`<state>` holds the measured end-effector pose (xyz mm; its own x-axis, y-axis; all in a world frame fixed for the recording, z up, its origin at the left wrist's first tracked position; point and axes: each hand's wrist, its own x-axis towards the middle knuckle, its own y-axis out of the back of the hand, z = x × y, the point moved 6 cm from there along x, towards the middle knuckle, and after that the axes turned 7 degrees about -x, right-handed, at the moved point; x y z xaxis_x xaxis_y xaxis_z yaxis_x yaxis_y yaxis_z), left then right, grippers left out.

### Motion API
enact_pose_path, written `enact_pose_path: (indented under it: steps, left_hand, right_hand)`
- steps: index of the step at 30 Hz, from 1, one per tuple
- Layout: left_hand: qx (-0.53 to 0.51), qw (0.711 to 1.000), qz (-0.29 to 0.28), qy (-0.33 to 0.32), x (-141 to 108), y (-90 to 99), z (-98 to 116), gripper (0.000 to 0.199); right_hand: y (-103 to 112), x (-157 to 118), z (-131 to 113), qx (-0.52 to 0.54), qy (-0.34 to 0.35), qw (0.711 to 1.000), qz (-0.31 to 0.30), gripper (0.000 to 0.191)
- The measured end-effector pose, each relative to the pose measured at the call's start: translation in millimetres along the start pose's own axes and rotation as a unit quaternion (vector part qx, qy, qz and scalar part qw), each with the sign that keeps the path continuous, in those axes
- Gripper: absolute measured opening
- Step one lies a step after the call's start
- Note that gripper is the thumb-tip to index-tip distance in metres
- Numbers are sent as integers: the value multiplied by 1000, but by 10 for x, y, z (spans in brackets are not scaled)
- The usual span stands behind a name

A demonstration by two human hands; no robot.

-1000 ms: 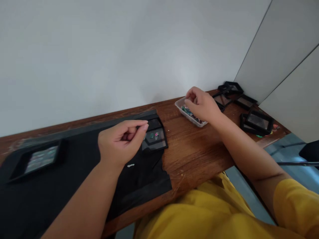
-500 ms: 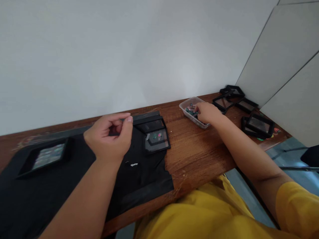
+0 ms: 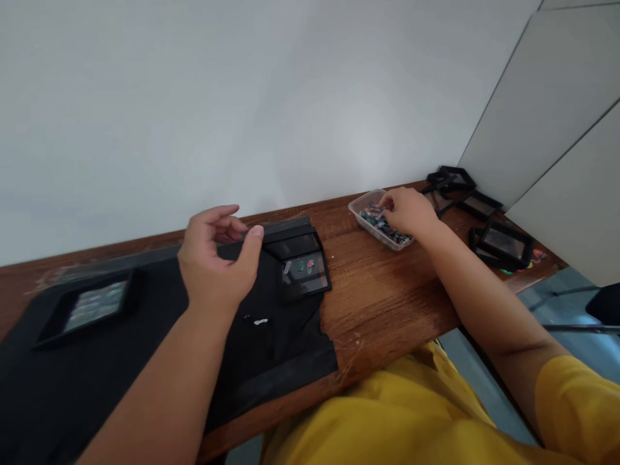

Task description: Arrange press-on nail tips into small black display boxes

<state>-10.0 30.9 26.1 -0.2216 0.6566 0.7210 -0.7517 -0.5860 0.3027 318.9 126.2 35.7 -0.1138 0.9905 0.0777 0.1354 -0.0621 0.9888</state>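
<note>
My left hand (image 3: 216, 258) hovers above the black cloth (image 3: 159, 368), thumb and fingers apart, with nothing seen in it. My right hand (image 3: 409, 210) is over a clear plastic tub (image 3: 355, 208) of small coloured stones (image 3: 382, 225). Its fingers are curled into a pinch among the stones, and what they hold, if anything, is too small to make out. Between the hands, an open black display case (image 3: 314, 285) lies at the cloth's edge. On its clear pane are a pale piece (image 3: 287, 267), a green piece (image 3: 301, 265) and a pink-and-white piece (image 3: 310, 265).
On the left, a black frame (image 3: 97, 303) holds rows of small pieces. A small white scrap (image 3: 260, 321) lies on the cloth. Several black cases (image 3: 504, 242) are piled on the wooden table (image 3: 387, 290) at the right, near the wall (image 3: 290, 97).
My left hand has opened from a pinch, its fingers spreading away from the thumb. My right hand has risen slightly and moved right in the tub, uncovering more stones.
</note>
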Motion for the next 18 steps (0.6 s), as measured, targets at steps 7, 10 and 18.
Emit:
enact_pose_path:
  steps: [7,10,18]
  left_hand:
    - [-49,997,53,-25,-35,37,195,12]
    - [-54,996,40,-51,-61,63,289,8]
    - [-49,940,-321,-108,-272,-328,536,21]
  right_hand:
    - [32,-10,29,16,-19,1000,8,28]
    - [30,-9,35,21,-24,999,11,27]
    - [-10,14,13,34,-4,999,0,25]
